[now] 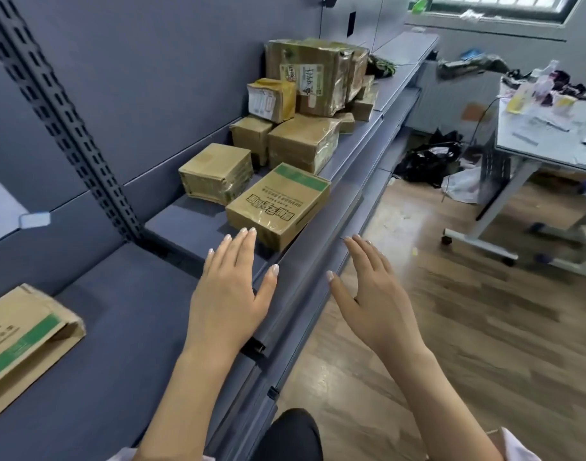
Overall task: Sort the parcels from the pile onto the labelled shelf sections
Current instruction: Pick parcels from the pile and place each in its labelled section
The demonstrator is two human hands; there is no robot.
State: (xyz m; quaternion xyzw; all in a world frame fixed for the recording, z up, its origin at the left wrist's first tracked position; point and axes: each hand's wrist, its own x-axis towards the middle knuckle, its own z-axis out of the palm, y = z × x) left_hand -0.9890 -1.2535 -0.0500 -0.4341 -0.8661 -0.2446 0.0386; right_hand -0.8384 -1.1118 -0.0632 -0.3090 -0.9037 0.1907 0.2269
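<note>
Both hands spread and empty, left hand (226,294) and right hand (373,301), flanking the near green-striped brown cardboard box (278,204) at the grey shelf's (125,327) front edge (ready for a two-sided lift); taped parcel pile (305,94) sits farther back.

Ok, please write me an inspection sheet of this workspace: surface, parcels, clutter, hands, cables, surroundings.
Surface: blue-grey shelf, long, with a slotted upright at its back.
Job's things: pile of taped cardboard parcels further along the shelf; green-banded box nearest the hands, at the shelf's front edge; flat green-striped carton lying apart at near left.
Clutter: small white tag on the back panel; dark bags on the floor.
Hands: left hand open above the shelf, right hand open beyond the shelf edge; both empty.
Cables: one thin dark cable hanging by the white table.
Surroundings: wooden floor, table piled with papers, window at top right.
</note>
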